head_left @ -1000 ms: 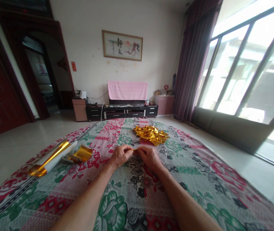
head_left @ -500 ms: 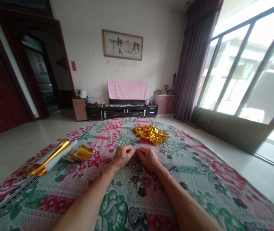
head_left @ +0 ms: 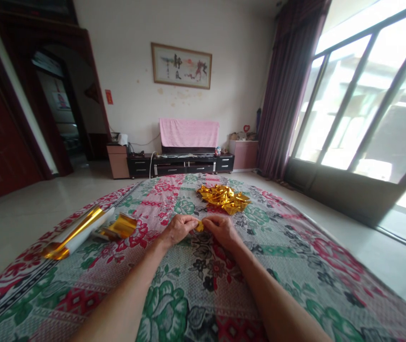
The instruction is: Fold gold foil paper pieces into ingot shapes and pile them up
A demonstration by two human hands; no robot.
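Note:
My left hand (head_left: pixel 177 229) and my right hand (head_left: pixel 221 230) meet over a floral quilt (head_left: pixel 203 285), fingers pinched together on a small piece of gold foil (head_left: pixel 199 225) that shows between them. A heap of crumpled gold foil pieces (head_left: pixel 224 198) lies just beyond my hands. To the left lie a roll of gold foil (head_left: pixel 76 233) and a loose gold foil sheet (head_left: pixel 120 227) beside it.
The quilt covers a floor of pale tiles (head_left: pixel 28 213). A dark low cabinet (head_left: pixel 181 165) with a pink cloth (head_left: pixel 188 133) stands at the far wall under a framed picture (head_left: pixel 181 66). Large windows (head_left: pixel 367 104) and a curtain (head_left: pixel 285 90) fill the right.
My hands stayed together at the same spot. The small gold piece was hidden between the fingers half a second ago and now shows again.

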